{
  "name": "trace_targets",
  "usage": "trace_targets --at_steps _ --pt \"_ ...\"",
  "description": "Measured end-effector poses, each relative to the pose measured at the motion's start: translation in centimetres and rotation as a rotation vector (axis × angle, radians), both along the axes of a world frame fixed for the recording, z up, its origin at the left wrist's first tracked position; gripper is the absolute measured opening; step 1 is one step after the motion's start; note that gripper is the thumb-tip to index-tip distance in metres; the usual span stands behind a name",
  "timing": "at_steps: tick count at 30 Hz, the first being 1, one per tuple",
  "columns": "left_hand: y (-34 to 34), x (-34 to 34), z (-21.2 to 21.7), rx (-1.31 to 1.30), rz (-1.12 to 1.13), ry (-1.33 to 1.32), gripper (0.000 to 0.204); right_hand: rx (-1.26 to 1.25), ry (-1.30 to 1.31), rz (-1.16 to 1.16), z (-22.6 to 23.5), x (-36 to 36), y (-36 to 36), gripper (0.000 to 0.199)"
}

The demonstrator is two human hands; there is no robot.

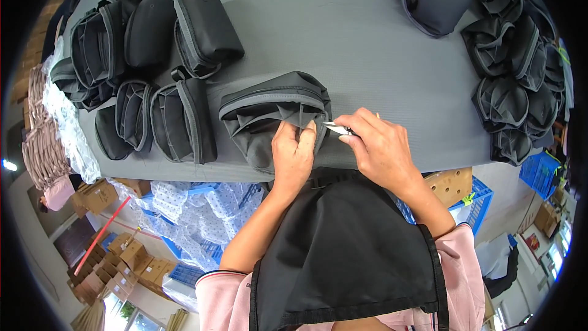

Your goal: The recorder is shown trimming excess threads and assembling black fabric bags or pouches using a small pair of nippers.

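Note:
A black zippered pouch [257, 99] lies in front of me near the table's close edge, its mouth gaping and grey zipper tape along the rim. My left hand [293, 154] pinches the pouch's fabric at the right end of the opening, thumb and fingers closed on it. In my right hand [384, 148] is a small pair of thread snips [337, 128], held between thumb and fingers. Their pale blades point left, at the pouch's right edge, close to my left fingertips. Whether the blades touch the fabric or a thread, I cannot tell.
Several similar black pouches [208, 27] stand at the left of the grey table [349, 30]. More pouches [501, 101] are piled along the right side. Below the near edge are blue crates [481, 199] and dotted plastic wrapping [184, 208]. Cardboard boxes [138, 257] sit on the floor.

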State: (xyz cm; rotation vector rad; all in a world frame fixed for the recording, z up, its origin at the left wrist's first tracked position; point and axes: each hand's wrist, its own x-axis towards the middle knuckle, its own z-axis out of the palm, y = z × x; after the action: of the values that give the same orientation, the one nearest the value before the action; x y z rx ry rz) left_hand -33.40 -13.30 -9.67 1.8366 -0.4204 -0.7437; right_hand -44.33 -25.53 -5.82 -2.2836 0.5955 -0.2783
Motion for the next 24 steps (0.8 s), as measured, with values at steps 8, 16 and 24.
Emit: trace_targets --at_steps 8,16,24 --pt "0.1 0.1 0.0 -0.017 0.032 0.049 0.016 0.163 -0.051 -0.114 -0.6 -0.5 0.6 0.019" --pt "0.7 1.0 -0.2 -0.072 0.081 0.275 0.016 0.216 -0.199 -0.174 -0.9 0.1 1.5 0.018" --pt "0.2 3.4 0.7 0.088 -0.062 0.458 0.030 0.374 -0.198 -0.141 -0.7 -0.7 1.7 0.021"
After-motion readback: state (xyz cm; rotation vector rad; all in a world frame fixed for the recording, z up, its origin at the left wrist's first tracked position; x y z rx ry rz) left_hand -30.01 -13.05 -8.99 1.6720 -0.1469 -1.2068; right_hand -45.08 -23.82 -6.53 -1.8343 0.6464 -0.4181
